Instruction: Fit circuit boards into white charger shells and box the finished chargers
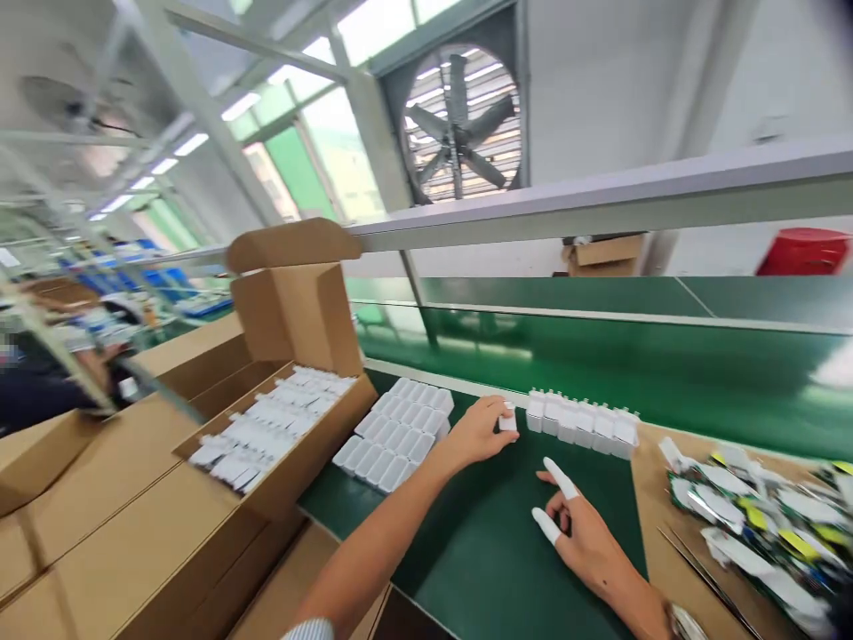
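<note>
My left hand (481,430) grips a small white case (507,418) between thumb and fingers, just left of a row of white cases (581,421) standing on the dark green mat (480,542). My right hand (574,524) hovers over the mat in front of that row, fingers apart and holding nothing; white covers sit on two of its fingertips. To the left of my left hand lie several rows of open white shells (394,436), stacked in part.
An open cardboard box (333,425) at the left holds rows of white parts (273,427). Circuit boards with white and yellow pieces (753,516) and tweezers (710,582) lie on brown cardboard at the right. A raised rail (600,200) crosses behind the bench.
</note>
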The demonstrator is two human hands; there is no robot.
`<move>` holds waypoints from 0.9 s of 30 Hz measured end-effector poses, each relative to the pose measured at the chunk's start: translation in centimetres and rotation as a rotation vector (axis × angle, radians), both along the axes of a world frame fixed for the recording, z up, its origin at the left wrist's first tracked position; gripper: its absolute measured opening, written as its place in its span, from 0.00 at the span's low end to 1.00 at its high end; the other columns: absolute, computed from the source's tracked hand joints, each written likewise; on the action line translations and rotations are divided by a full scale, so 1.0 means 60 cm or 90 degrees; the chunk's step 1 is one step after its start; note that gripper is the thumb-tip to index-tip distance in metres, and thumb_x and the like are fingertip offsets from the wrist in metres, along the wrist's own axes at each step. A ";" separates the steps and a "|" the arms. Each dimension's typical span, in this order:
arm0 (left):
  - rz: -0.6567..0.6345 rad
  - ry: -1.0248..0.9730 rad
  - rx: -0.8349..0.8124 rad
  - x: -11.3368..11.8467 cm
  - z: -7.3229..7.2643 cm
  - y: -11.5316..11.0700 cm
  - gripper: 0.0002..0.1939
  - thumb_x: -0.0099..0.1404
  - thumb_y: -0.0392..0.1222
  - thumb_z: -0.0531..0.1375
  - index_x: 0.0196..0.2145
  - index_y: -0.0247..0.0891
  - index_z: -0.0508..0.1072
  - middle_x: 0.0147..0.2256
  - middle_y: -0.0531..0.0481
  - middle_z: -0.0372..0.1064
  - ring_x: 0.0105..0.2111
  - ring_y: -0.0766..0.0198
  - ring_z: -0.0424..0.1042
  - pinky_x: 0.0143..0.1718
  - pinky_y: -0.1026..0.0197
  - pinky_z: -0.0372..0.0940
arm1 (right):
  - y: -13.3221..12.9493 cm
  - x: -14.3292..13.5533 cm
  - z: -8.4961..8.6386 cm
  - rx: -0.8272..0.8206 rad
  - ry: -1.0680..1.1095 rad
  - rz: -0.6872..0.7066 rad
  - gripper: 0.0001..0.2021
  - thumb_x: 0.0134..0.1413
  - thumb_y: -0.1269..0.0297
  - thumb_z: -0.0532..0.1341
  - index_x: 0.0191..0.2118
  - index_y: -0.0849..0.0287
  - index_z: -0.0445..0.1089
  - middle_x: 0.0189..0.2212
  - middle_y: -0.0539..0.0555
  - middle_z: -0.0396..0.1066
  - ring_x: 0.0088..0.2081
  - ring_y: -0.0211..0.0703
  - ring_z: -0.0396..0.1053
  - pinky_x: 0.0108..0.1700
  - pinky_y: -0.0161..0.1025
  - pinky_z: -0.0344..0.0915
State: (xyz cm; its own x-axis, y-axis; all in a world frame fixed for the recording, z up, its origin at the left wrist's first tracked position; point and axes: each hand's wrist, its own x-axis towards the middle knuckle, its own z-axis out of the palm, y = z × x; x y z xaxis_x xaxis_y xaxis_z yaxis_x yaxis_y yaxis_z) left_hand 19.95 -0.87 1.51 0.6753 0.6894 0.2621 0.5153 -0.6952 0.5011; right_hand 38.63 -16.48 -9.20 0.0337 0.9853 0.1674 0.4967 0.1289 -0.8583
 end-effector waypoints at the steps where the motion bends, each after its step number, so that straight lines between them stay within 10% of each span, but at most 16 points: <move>1: 0.011 0.011 -0.003 0.004 0.000 0.017 0.11 0.61 0.38 0.70 0.41 0.39 0.76 0.51 0.41 0.75 0.54 0.49 0.73 0.58 0.48 0.68 | 0.002 0.002 -0.004 0.001 -0.012 -0.003 0.32 0.63 0.58 0.55 0.71 0.59 0.54 0.39 0.56 0.74 0.26 0.41 0.64 0.34 0.43 0.68; 15: -0.032 -0.013 -0.091 0.063 -0.017 0.070 0.12 0.56 0.33 0.71 0.36 0.38 0.73 0.52 0.40 0.70 0.58 0.48 0.69 0.53 0.53 0.69 | -0.016 0.002 0.006 0.035 -0.075 0.062 0.30 0.66 0.62 0.53 0.71 0.59 0.53 0.42 0.58 0.72 0.29 0.42 0.67 0.36 0.44 0.70; 27: 0.007 -0.042 -0.078 0.042 0.007 0.039 0.41 0.57 0.42 0.73 0.64 0.41 0.62 0.64 0.35 0.61 0.61 0.45 0.68 0.62 0.45 0.65 | -0.011 0.013 -0.012 0.016 -0.041 0.036 0.25 0.64 0.58 0.56 0.65 0.55 0.63 0.36 0.55 0.72 0.30 0.45 0.69 0.36 0.44 0.73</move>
State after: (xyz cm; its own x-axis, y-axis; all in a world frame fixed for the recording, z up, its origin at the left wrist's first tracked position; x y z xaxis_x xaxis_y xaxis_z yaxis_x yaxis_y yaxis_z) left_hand 22.48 1.50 1.96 0.6517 0.7261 0.2193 0.4855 -0.6215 0.6149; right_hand 39.43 -17.15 -9.91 -0.0334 0.9807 0.1926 0.5425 0.1796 -0.8207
